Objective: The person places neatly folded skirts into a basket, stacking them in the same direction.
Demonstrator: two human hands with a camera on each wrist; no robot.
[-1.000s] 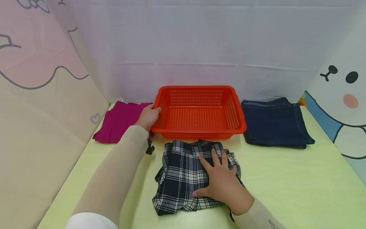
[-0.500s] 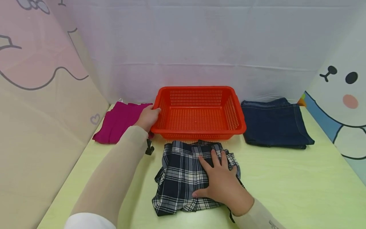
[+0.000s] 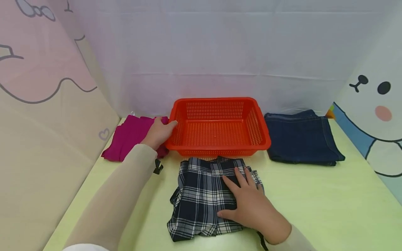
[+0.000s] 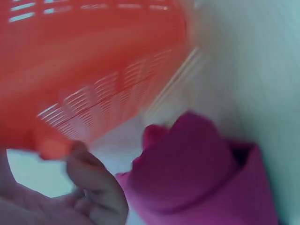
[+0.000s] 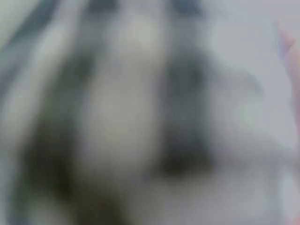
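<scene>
Left hand: we find the left hand (image 3: 158, 134) at the left side of the red basket (image 3: 218, 146), its thumb over the rim. In the left wrist view we see bent fingers with a tip right at the lip. Whether they grasp the rim or only touch it, we cannot tell.
Right hand: we record the right hand (image 3: 251, 205) as released, palm down, fingers spread, resting on the right half of the plaid cloth (image 3: 201, 195).
Plaid cloth: we see it directly in front of the red basket, near the middle of the surface (image 3: 314, 209); navy, black and white checks, roughly folded, edges uneven.
Red basket: we note it upright towards the back of the surface, with slotted walls and a perforated floor.
Magenta cloth (image 3: 132, 136): we place it left of the red basket, gathered in folds and partly hidden by the left hand.
Dark denim (image 3: 301, 137): we log it folded flat just to the right of the red basket; contact between the two is unclear to us.
Sleeves: we see beige on both forearms, with white at the left one's upper end.
Backdrop: we note a pale sheet (image 3: 220, 52) behind, cartoon prints at both sides.
Right wrist view: we get mostly blur, with dark and pale bands.
</scene>
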